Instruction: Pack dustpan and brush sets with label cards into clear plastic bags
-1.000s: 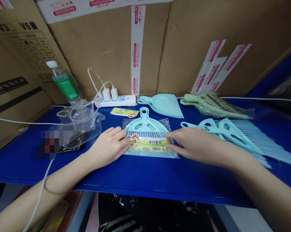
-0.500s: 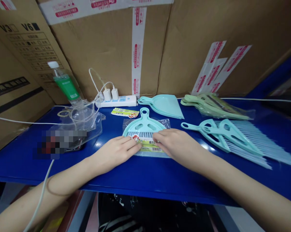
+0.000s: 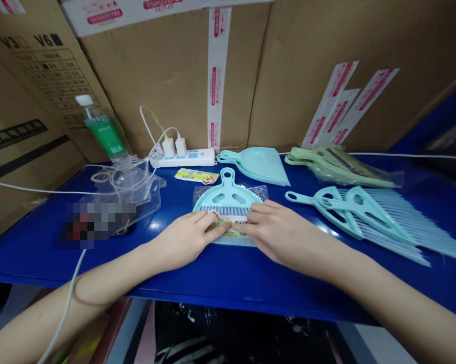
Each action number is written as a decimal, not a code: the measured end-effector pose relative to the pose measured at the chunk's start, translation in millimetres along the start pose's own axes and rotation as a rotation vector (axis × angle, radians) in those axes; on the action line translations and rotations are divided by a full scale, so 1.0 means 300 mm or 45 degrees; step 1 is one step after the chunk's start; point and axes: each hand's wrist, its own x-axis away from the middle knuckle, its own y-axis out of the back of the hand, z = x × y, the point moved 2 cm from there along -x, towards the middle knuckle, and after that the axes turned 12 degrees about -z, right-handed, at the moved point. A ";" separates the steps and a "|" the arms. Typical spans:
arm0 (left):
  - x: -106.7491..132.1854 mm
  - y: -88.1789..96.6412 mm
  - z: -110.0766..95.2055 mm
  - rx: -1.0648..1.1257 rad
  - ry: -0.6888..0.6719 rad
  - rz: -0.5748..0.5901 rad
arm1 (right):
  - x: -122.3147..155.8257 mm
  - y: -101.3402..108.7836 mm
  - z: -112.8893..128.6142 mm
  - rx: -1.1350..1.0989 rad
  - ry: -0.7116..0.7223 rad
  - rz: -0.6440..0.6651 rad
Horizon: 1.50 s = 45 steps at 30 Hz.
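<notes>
Left grip (image 3: 186,236): fingers extended, lying on the printed label (image 3: 235,219) of a bagged dustpan-and-brush set (image 3: 228,191). Right grip (image 3: 279,227): index finger extended onto the same label, other fingers curled. The two index fingertips converge at the label's middle. Both thumbs are hidden; whether either grip pinches the film cannot be told.

The set lies flat, midway along the bench (image 3: 213,285), its handle toward the rear edge and its bristles toward the front. Behind it, slightly left, lies a loose label card (image 3: 196,176). Two nested blue dustpans (image 3: 264,164) sit at the rear edge, with a bagged green set (image 3: 337,167) to their right. Two overlapping brushes (image 3: 410,217) occupy the right end. Along the rear edge, left of the dustpans, stands a power strip (image 3: 201,157); clear plastic bags (image 3: 146,194) and a green-labelled bottle (image 3: 106,136) are near the rear left corner. Cartons (image 3: 167,71) stand behind.
</notes>
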 end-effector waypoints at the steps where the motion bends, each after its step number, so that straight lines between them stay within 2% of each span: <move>1: 0.000 -0.001 0.000 0.001 0.000 0.003 | 0.002 0.001 0.000 -0.017 -0.016 0.000; 12: -0.004 0.005 -0.006 -0.033 -0.073 -0.036 | -0.007 0.003 0.006 -0.031 -0.077 0.133; 19: 0.005 0.016 0.001 -0.057 -0.078 -0.033 | 0.008 0.023 -0.015 -0.019 -0.123 0.101; 25: 0.007 0.025 0.006 -0.090 -0.067 0.034 | 0.029 0.042 -0.032 -0.004 -0.208 0.136; 30: 0.005 0.043 0.025 -0.101 -0.025 0.098 | 0.042 0.047 -0.053 -0.005 -0.283 0.235; 37: 0.019 0.077 0.055 -0.114 0.018 0.081 | 0.065 0.066 -0.075 -0.026 -0.369 0.318; 42: 0.031 0.082 0.068 -0.121 0.093 0.048 | 0.049 0.093 -0.078 -0.054 -0.476 0.422; 45: 0.035 0.082 0.073 -0.103 0.142 0.030 | 0.044 0.101 -0.084 -0.073 -0.473 0.443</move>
